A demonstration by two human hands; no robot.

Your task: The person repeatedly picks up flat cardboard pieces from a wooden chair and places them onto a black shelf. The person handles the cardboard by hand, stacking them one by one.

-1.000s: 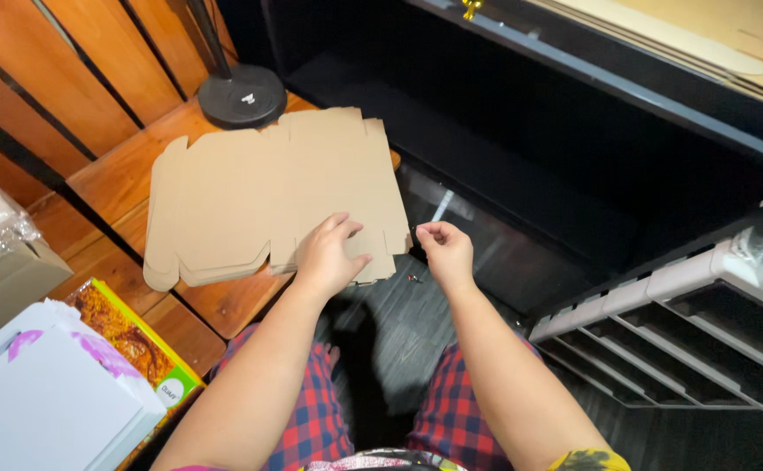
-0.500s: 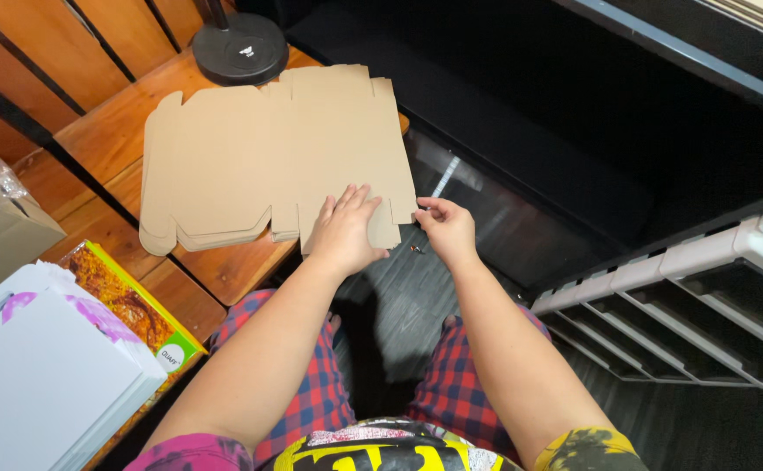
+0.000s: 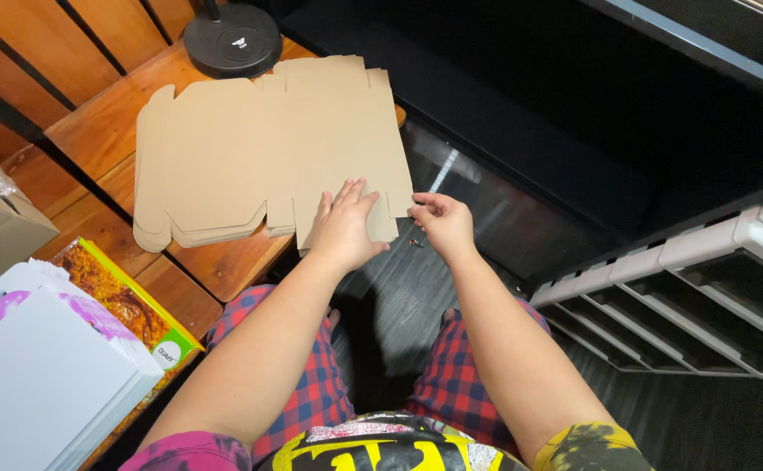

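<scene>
A stack of flat, unfolded brown cardboard box blanks (image 3: pixel 259 148) lies on a wooden slatted table (image 3: pixel 93 131), its near right corner hanging past the table edge. My left hand (image 3: pixel 343 225) rests flat on that near corner, fingers spread. My right hand (image 3: pixel 441 221) pinches the right edge of the top blank with fingertips. Both forearms reach forward over my lap in red and blue plaid shorts.
A black round lamp base (image 3: pixel 231 37) stands on the table behind the cardboard. A white box (image 3: pixel 41 375) and a colourful carton (image 3: pixel 128 305) lie at the lower left. A white drawer rack (image 3: pixel 704 288) is at the right. Dark floor lies ahead.
The view has tilted down and closer. My left hand has spread flat on the cardboard corner and my right hand has moved in to the blank's edge.
</scene>
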